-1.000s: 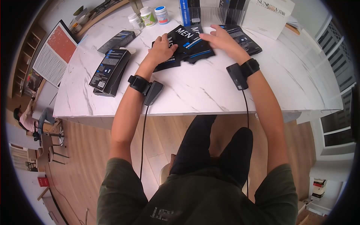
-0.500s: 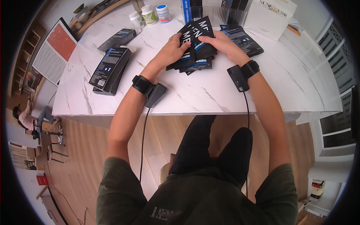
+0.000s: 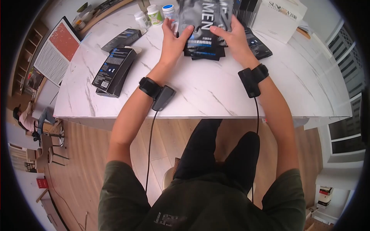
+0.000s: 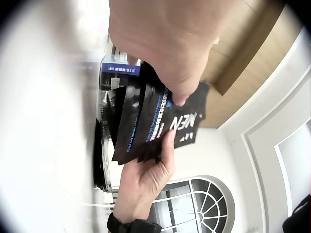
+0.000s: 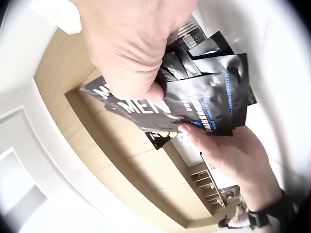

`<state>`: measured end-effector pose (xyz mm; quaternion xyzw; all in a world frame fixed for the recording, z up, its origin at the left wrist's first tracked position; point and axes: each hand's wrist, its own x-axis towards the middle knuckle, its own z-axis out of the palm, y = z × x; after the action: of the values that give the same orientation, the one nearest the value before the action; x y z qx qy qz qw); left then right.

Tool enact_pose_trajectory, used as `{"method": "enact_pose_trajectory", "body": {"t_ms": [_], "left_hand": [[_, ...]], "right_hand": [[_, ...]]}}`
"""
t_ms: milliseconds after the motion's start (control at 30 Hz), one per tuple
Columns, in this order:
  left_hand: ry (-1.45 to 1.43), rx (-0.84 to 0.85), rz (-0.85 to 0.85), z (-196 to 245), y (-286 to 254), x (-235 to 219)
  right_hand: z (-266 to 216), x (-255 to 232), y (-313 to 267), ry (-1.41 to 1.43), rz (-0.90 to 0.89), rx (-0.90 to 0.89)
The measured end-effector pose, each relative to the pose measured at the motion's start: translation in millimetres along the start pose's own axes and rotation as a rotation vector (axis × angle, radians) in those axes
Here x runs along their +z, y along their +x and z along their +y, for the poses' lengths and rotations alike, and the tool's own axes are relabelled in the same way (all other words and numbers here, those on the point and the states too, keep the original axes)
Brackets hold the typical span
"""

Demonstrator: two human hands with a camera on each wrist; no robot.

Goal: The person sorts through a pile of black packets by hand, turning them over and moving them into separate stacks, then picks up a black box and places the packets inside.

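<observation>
Several black foil eye patch sachets point(image 3: 204, 19) with MEN printed on them are held as an uneven, fanned stack, raised and tilted up above the table's far side. My left hand point(image 3: 173, 44) grips the stack's left edge, thumb across the front. From the other side my right hand point(image 3: 236, 40) holds it, its thumb also pressed on the printed face. In the right wrist view the sachets point(image 5: 199, 97) overlap at differing angles. The left wrist view has their lower edges point(image 4: 129, 126) spread apart. Most of the fingers are hidden behind the stack.
On the white marbled table point(image 3: 192, 92), black boxes point(image 3: 113, 71) lie at the left. White bottles point(image 3: 155, 16) stand at the back. More black sachets point(image 3: 260, 45) lie right of my hands, before a white paper bag point(image 3: 279, 19). A person point(image 3: 29, 119) sits far left.
My hands gathered the sachets spread on the table into one stack, then raised it and tipped it upright. The boxes and bottles have stayed in place.
</observation>
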<state>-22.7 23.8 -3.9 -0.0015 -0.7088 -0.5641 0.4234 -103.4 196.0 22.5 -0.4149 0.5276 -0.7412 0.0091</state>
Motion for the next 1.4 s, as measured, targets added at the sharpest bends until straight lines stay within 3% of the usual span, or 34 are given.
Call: {"method": "enact_pose_trajectory", "body": {"t_ms": [67, 133, 233, 333, 467, 567, 700, 800, 900, 1133, 1167, 1300, 1333, 1400], "left_hand": [[-0.189, -0.196, -0.229, 25.8, -4.2, -5.9], [-0.187, -0.088, -0.302, 26.7, -6.8, -4.4], [-0.187, -0.067, -0.281, 21.1, -9.8, -4.0], [-0.099, 0.044, -0.265, 22.7, -9.8, -5.7], [0.052, -0.031, -0.326, 5.4, -7.5, -5.2], [0.252, -0.153, -0.366, -23.1, -8.6, -3.8], [0.163, -0.119, -0.467, -17.3, -8.2, -8.9], [0.025, -0.064, -0.398, -1.0, -6.7, -8.2], [-0.095, 0.041, -0.300, 24.5, -9.0, -2.4], [0.034, -0.122, -0.420, -10.4, -15.2, 1.6], [0.040, -0.122, -0.411, -7.3, -14.5, 0.6], [-0.022, -0.059, -0.369, 4.1, -11.9, -0.2], [-0.054, -0.051, -0.358, 4.4, -13.0, 0.3], [-0.054, -0.080, -0.316, 1.1, -17.8, 2.6]], "right_hand": [[-7.7, -0.9, 0.6, -0.094, 0.051, -0.086], [-10.4, -0.5, 2.2, -0.195, 0.063, -0.213], [-4.5, -4.9, 2.5, -0.338, 0.059, -0.328], [11.5, -18.6, 0.8, -0.688, 0.073, -0.207], [5.3, -17.2, -1.7, -0.806, 0.001, -0.051], [10.1, -15.7, -5.3, -0.751, -0.086, 0.035], [25.4, -13.4, -7.5, -0.687, -0.229, 0.020], [0.1, -4.7, -5.3, -0.642, -0.161, 0.053], [4.2, 0.8, -1.2, -0.457, -0.108, -0.087], [56.5, -9.1, -6.3, -0.365, -0.189, 0.001], [46.6, -6.5, -9.5, -0.337, -0.198, 0.078], [33.8, -0.5, -9.4, -0.300, -0.168, 0.081], [36.1, -0.2, -7.4, -0.318, -0.163, -0.011], [34.9, -1.0, -8.3, -0.394, -0.169, 0.068]]}}
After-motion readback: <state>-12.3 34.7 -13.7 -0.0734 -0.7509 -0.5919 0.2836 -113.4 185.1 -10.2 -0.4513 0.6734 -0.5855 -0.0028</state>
